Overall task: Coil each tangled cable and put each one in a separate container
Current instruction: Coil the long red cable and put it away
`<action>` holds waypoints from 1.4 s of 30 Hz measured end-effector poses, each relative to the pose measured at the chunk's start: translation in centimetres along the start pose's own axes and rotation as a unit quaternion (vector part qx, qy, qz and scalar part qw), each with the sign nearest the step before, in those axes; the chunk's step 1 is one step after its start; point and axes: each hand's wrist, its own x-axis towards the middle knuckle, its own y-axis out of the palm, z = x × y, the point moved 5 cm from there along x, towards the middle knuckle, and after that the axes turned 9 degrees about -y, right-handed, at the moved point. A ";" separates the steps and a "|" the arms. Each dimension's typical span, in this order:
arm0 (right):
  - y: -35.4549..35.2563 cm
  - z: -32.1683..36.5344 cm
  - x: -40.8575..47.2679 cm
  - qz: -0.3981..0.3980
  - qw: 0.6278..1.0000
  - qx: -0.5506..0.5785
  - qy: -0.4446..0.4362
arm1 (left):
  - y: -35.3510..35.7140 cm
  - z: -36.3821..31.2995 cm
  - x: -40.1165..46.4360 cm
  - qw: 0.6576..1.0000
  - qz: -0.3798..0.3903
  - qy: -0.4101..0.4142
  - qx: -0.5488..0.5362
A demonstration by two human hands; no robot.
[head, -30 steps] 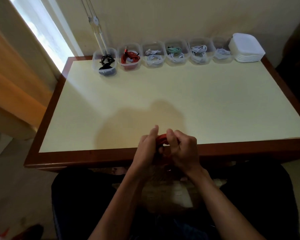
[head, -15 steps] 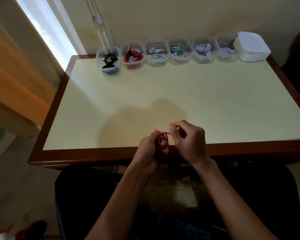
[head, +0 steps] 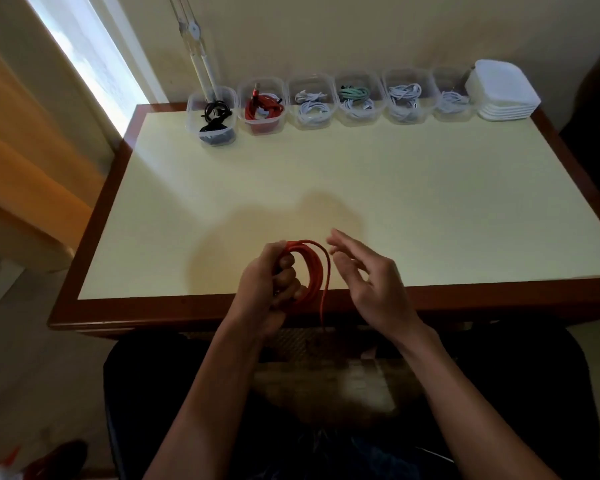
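Right now your left hand (head: 271, 289) grips a coil of red cable (head: 312, 271) over the near edge of the table (head: 430, 209), fingers curled through the loops, and one loose strand hangs down past the wooden rim. Your right hand (head: 368, 282) hovers just right of the coil with fingers spread and relaxed, holding nothing. Along the far edge stands a row of six clear containers: from the left, one with a black cable (head: 215, 114), one with a red cable (head: 262, 107), then four with pale cables, one of which also holds a green cable (head: 354, 92). At the far right of the row sits a stack of white lids (head: 503, 90).
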 end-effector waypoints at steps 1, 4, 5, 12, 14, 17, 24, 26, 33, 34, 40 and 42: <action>0.4 0.3 0.4 0.005 1.000 0.003 -0.008 | 0.5 0.0 -0.2 1.000 0.014 -0.002 -0.006; 0.9 0.4 0.9 -0.019 0.999 0.050 0.005 | 1.1 -0.2 -0.3 0.999 0.034 -0.006 -0.034; 1.1 0.4 1.0 -0.029 0.997 0.076 0.018 | 1.1 -0.3 -0.3 0.999 0.034 -0.006 -0.039; 1.8 1.2 0.2 -0.069 0.991 0.109 0.045 | 0.8 -0.2 0.7 1.000 -0.023 -0.001 -0.001; 1.7 0.8 0.1 -0.082 0.991 0.090 0.061 | 0.7 0.0 0.9 0.999 -0.045 -0.008 0.009; 1.8 0.4 0.1 -0.109 0.990 0.060 0.072 | 0.7 0.2 1.2 0.988 -0.119 0.044 0.088; 1.5 -0.3 0.1 -0.140 0.985 0.047 0.089 | 1.4 -0.5 0.6 0.922 -0.150 0.231 0.272; 1.1 -0.6 0.0 -0.146 0.984 0.050 0.092 | 1.2 -0.3 0.8 0.930 -0.105 0.215 0.278; 1.5 0.9 0.5 -0.098 0.993 0.028 0.067 | 0.3 0.4 0.6 0.929 -0.190 0.192 0.252; 1.5 0.9 0.6 -0.079 0.994 0.043 0.067 | 0.0 0.3 0.7 0.921 -0.204 0.200 0.265; 0.7 -0.3 0.3 -0.127 0.989 -0.011 0.069 | 0.0 0.2 0.5 0.910 -0.153 0.215 0.321; 0.6 -1.0 0.1 -0.170 0.979 -0.071 0.087 | 1.2 0.6 0.0 0.927 -0.100 0.210 0.295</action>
